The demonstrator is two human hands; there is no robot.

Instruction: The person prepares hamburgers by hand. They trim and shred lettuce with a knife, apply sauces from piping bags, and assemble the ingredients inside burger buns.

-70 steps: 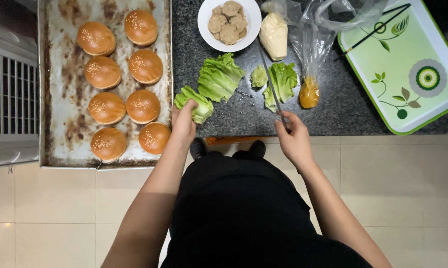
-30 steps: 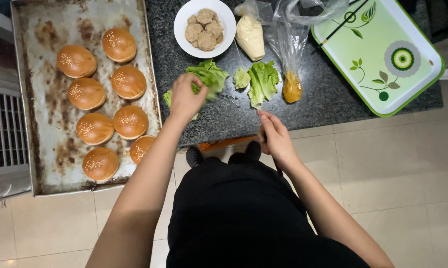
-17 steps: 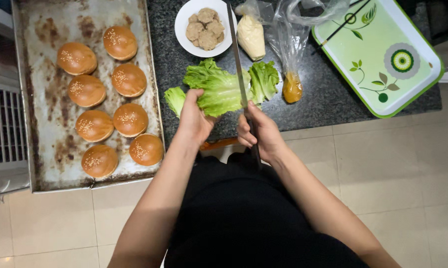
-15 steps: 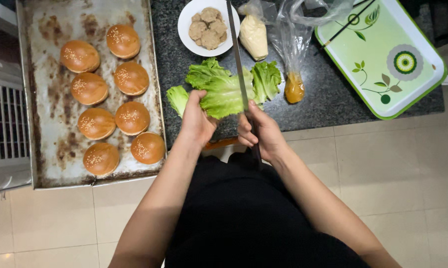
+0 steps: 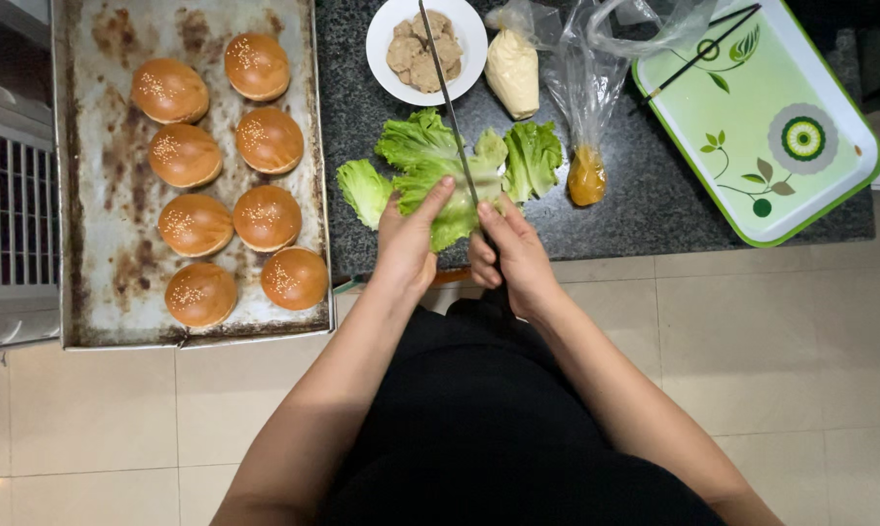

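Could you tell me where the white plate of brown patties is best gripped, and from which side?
Take the white plate by its bare left rim, coming from the tray side: the knife blade lies over its right half, and a bag crowds the right edge.

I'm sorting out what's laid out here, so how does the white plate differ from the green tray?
The white plate is round and plain; the green tray is rectangular with rounded corners and a leaf-and-circle pattern. The plate holds brownish patties, while the tray carries only a pair of dark chopsticks across one corner. The tray looks clearly larger. Both sit on the dark speckled counter.
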